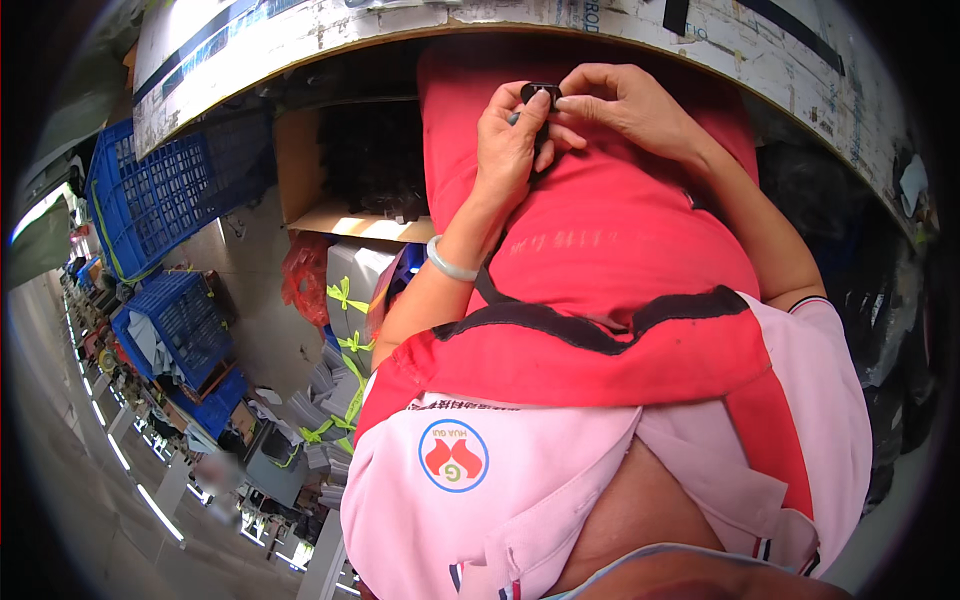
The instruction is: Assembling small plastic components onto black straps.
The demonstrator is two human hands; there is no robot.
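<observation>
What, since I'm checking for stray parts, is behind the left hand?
Red apron shows around the left hand, which pinches a small black piece; whatever lies directly behind is covered.

black piece: partly behind left fingers | worktable: cut off above | shelf contents: indistinct

Small piece: was coloured black.
Apron: was dyed red and edged with a black band.
Shirt: was coloured pale pink.
Badge: was ringed in blue around red and green shapes.
Bangle: was tinted milky white.
Upper crate: was coloured blue and latticed.
Ribbons: were coloured yellow-green.
Plastic bag: was coloured red.
</observation>
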